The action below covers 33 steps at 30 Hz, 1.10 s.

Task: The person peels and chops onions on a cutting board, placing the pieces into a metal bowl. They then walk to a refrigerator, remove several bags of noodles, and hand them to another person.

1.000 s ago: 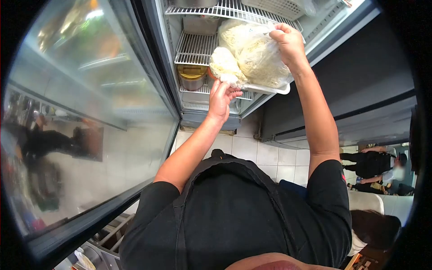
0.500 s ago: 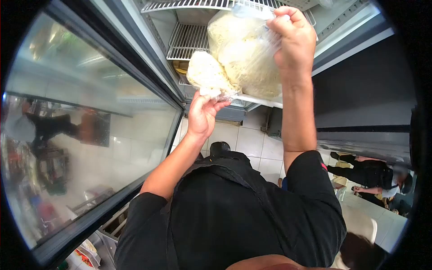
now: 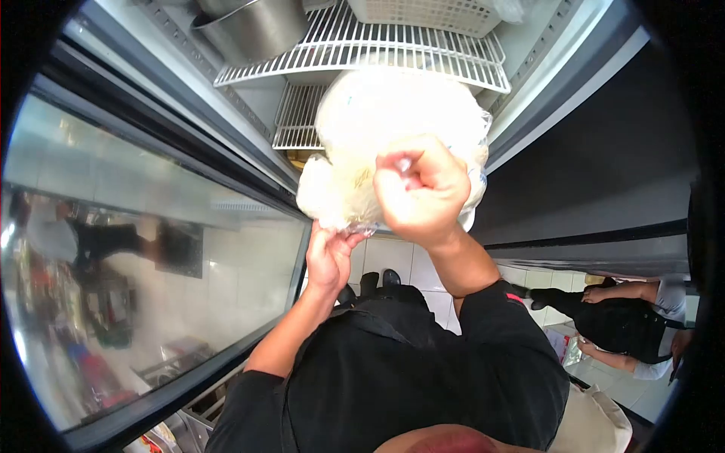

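A large clear plastic bag (image 3: pixel 393 106) full of pale, noodle-like food sits on a fridge shelf, its upper part washed out by glare. My right hand (image 3: pixel 424 192) is a closed fist in front of it, with a whitish bit of the bag's plastic between the curled fingers. Against the large bag's lower left is a smaller bag (image 3: pixel 319 192) of similar pale food. My left hand (image 3: pixel 329 257) pinches the bottom edge of that smaller bag from below, its fingertips partly hidden by the plastic.
Above is a white wire shelf (image 3: pixel 332 57) with a metal pot (image 3: pixel 253 30) and a white perforated basket (image 3: pixel 423 15). The glass door (image 3: pixel 151 264) stands open at left, reflecting the room. A dark panel (image 3: pixel 589 151) lies at right. Another person (image 3: pixel 623 321) is at lower right.
My right fist has come down and left, from the large bag's top corner to its front. The bags appear lower in view, and more of the upper shelf shows. My left hand keeps its pinch.
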Motion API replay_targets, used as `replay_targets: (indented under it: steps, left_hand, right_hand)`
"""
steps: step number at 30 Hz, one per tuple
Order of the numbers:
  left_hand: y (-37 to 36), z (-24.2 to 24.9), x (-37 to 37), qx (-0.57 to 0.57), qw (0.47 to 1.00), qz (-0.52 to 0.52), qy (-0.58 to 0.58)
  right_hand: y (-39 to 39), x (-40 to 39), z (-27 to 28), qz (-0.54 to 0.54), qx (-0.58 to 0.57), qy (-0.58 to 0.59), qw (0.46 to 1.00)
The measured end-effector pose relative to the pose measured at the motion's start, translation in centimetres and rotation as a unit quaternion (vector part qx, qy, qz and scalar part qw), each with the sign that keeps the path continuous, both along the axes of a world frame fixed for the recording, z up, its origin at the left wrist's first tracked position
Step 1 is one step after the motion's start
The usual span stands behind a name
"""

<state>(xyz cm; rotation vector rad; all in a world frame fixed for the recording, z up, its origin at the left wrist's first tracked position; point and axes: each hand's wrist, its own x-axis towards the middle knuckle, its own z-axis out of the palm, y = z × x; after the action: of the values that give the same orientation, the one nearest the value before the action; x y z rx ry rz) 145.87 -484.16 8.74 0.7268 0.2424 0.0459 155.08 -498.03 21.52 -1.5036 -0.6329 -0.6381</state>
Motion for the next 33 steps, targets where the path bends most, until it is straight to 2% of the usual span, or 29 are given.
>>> replay_targets:
  steps: [8,14,18,23,26,33]
  left_hand:
    - [-0.2,0.9,-0.5,0.015,1.000,0.022,0.014]
    - [0.6,-1.0,-1.5,-0.004,1.000,0.023,-0.005]
    - [0.7,-1.0,-1.9,-0.004,1.000,0.018,-0.017]
    - [1.9,-3.0,-3.6,-0.041,0.997,-0.016,-0.061]
    - [0.8,-0.5,-4.0,-0.055,0.998,0.025,-0.013]
    - [2.0,-2.4,-4.1,-0.119,0.992,0.041,-0.003]
  right_hand:
    - [-0.8,0.4,1.2,0.030,0.025,0.013,0.999]
    - [-1.5,-0.3,1.5,0.058,0.088,0.108,0.989]
    - [-1.8,1.0,3.0,0.060,0.204,0.183,0.960]
    - [-2.5,2.0,4.4,0.135,0.349,0.190,0.908]
    - [-3.5,2.5,4.7,0.177,0.380,0.188,0.888]
    - [-5.0,3.2,5.8,0.120,0.387,0.204,0.891]
